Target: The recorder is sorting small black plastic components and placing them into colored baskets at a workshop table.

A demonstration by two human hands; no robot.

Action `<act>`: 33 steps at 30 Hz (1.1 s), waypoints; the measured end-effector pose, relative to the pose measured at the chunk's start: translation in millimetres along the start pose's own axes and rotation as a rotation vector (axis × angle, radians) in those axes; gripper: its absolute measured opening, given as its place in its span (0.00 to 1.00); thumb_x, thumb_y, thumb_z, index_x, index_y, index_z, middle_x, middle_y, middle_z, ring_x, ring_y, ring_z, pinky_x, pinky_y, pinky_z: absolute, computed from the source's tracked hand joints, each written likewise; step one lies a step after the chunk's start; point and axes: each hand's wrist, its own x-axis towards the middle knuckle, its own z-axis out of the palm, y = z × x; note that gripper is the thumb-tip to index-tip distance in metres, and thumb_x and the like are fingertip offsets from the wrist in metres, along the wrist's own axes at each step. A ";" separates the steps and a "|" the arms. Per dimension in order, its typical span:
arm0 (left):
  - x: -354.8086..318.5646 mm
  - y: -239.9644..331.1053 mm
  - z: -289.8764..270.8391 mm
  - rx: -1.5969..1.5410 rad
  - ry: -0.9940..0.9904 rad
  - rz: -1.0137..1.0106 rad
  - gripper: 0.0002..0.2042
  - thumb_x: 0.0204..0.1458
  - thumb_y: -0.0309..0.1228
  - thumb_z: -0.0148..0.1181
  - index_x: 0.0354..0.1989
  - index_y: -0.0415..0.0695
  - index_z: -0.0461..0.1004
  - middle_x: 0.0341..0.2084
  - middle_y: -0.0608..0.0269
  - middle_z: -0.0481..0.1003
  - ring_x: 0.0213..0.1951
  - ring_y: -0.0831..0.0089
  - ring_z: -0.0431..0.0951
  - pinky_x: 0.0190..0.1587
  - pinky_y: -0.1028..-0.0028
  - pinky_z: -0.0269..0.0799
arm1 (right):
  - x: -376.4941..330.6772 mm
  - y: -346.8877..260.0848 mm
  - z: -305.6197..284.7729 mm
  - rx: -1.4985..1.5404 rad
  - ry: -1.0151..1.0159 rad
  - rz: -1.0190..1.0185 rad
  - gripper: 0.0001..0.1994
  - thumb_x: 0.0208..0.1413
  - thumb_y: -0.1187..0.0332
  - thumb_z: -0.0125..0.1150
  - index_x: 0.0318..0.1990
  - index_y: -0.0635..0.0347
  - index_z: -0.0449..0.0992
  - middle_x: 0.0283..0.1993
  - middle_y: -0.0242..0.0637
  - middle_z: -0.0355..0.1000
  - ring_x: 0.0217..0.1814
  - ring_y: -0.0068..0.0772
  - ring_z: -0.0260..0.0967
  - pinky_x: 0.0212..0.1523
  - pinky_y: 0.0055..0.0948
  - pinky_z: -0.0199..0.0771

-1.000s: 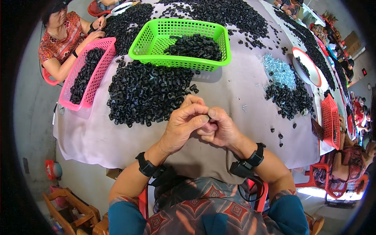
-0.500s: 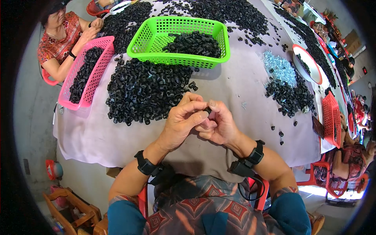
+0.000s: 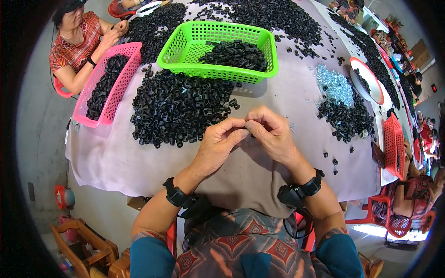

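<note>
My left hand (image 3: 221,140) and my right hand (image 3: 271,131) meet above the near part of the cloth-covered table, thumbs and fingertips pinched together. Between the fingertips is a small black plastic part, mostly hidden by the fingers. Just beyond my left hand lies a large heap of black plastic parts (image 3: 178,109). Behind that heap stands a green basket (image 3: 218,73), partly filled with similar black parts. To the right of my hands, a pile of small clear or silvery pieces (image 3: 334,85) touches another heap of black parts (image 3: 345,119).
A pink basket (image 3: 115,99) of black parts stands at the left, near another person (image 3: 76,48). At the right are a white bowl with an orange rim (image 3: 378,88) and a red basket (image 3: 393,146). More black heaps (image 3: 278,21) cover the far table.
My right hand has turned, its fingers now extending forward and over the thumb. Both hands still pinch together at the small black part. The view has shifted slightly.
</note>
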 end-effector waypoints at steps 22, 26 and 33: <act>-1.3 -4.7 1.4 0.113 0.052 0.004 0.10 0.57 0.26 0.50 0.46 0.36 0.71 0.26 0.63 0.75 0.26 0.82 0.73 0.25 0.83 0.69 | -0.6 10.3 -16.5 -0.020 -0.076 0.190 0.02 0.52 0.76 0.56 0.33 0.62 0.71 0.23 0.25 0.70 0.21 0.09 0.63 0.19 0.14 0.64; -1.8 -6.4 1.5 0.131 0.071 -0.007 0.10 0.57 0.26 0.51 0.45 0.37 0.71 0.26 0.63 0.74 0.25 0.82 0.73 0.25 0.82 0.69 | -0.2 11.7 -17.2 -0.009 -0.090 0.200 0.02 0.52 0.76 0.56 0.33 0.62 0.71 0.23 0.26 0.70 0.20 0.10 0.64 0.18 0.14 0.65; -2.1 -8.0 1.0 0.123 0.078 -0.029 0.10 0.57 0.28 0.52 0.44 0.37 0.72 0.25 0.64 0.74 0.25 0.83 0.72 0.25 0.82 0.70 | -0.5 14.1 -17.1 0.016 -0.103 0.210 0.01 0.52 0.77 0.55 0.32 0.63 0.71 0.24 0.26 0.70 0.20 0.10 0.64 0.17 0.14 0.65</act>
